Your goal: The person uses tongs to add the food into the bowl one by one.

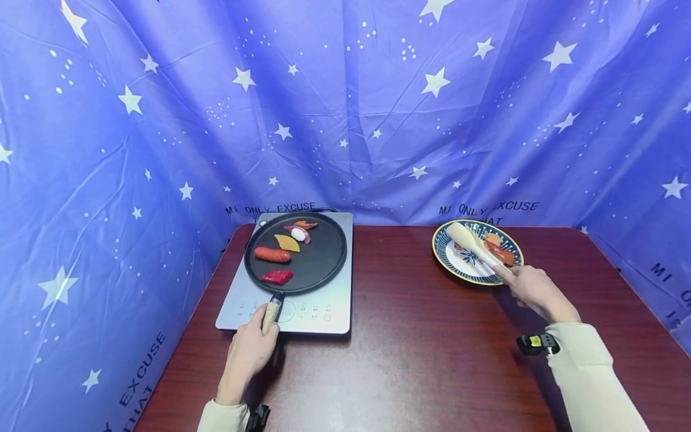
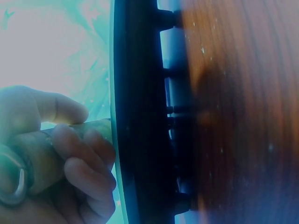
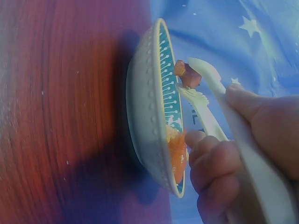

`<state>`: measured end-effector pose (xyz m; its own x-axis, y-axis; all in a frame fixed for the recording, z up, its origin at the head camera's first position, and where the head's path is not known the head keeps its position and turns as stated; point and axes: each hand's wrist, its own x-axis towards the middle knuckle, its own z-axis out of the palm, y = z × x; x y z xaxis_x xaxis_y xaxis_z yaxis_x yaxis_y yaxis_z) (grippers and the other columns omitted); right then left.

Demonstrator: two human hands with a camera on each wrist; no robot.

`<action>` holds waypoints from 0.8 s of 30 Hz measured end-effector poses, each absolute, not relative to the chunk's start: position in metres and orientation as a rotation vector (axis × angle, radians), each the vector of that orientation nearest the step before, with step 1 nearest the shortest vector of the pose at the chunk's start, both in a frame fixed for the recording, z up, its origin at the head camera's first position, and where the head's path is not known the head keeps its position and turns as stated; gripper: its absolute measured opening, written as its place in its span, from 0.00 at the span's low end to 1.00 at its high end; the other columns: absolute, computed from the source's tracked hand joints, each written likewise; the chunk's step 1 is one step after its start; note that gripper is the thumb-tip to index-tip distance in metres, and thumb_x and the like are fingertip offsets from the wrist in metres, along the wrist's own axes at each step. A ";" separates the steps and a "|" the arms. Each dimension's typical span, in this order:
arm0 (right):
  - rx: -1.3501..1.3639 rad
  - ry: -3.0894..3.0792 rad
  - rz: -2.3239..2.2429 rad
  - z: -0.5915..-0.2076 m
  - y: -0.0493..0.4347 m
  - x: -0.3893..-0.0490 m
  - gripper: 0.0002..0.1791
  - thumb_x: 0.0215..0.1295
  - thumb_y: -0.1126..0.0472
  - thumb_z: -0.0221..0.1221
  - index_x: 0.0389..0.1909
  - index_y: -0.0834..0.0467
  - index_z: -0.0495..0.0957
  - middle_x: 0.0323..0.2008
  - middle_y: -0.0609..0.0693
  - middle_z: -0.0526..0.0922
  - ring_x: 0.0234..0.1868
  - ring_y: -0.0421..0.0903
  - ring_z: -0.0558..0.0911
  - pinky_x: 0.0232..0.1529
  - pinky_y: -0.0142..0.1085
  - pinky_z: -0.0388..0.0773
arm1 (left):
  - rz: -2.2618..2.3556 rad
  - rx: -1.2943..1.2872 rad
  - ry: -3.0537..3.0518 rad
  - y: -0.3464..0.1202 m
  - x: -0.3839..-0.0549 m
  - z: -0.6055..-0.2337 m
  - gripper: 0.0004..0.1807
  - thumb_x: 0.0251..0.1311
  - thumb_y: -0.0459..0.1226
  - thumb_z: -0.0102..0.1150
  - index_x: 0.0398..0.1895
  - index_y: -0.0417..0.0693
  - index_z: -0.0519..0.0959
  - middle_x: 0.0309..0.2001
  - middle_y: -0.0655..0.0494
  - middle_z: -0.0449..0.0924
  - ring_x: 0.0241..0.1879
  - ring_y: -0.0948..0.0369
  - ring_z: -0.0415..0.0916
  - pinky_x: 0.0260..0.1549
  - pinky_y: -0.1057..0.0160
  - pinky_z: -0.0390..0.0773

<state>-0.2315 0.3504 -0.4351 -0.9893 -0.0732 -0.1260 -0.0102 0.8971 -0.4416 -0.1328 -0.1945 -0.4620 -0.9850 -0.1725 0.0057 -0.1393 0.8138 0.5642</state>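
Note:
On the left, my left hand (image 1: 255, 343) grips the wooden handle (image 1: 272, 313) of a black frying pan (image 1: 318, 258). The pan holds a red sausage (image 1: 272, 255), a dark red piece (image 1: 277, 276), a yellow slice (image 1: 288, 243), a pink-and-white piece (image 1: 299, 234) and an orange-brown piece (image 1: 305, 225). My right hand (image 1: 534, 289) holds cream-coloured food tongs (image 1: 465, 237) over a blue-patterned plate (image 1: 441, 255). A brown chunk of food (image 3: 188, 73) sits between the tong tips in the right wrist view. Orange-red food (image 3: 176, 156) lies in the plate.
Under the pan is a silver induction cooker (image 1: 337, 321) with touch controls along its front. Both cooker and plate stand toward the back of the dark red wooden table (image 1: 399, 336). A blue star-patterned curtain (image 1: 372, 96) encloses the back and sides.

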 end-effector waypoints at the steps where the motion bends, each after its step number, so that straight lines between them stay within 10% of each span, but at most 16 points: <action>1: -0.046 2.909 -0.711 -0.436 0.350 -0.231 0.34 0.69 0.35 0.37 0.26 0.62 0.73 0.13 0.48 0.71 0.15 0.46 0.74 0.31 0.41 0.67 | -0.906 0.252 -2.936 -0.195 -0.133 -0.462 0.29 0.58 0.43 0.49 0.64 0.50 0.67 0.24 0.50 0.73 0.22 0.54 0.69 0.22 0.53 0.68; 24: 0.073 2.857 -1.023 -0.444 0.341 -0.219 0.38 0.68 0.34 0.38 0.36 0.67 0.76 0.18 0.50 0.73 0.16 0.46 0.76 0.21 0.37 0.70 | -0.895 0.259 -2.932 -0.195 -0.133 -0.462 0.28 0.58 0.43 0.50 0.64 0.49 0.67 0.23 0.49 0.73 0.22 0.53 0.68 0.22 0.53 0.68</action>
<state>-0.2193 0.3408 -0.4443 -0.9933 0.0097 -0.1153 0.0807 0.7722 -0.6302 -0.1334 -0.1946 -0.4619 -0.9838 -0.1788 0.0128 -0.1412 0.8169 0.5593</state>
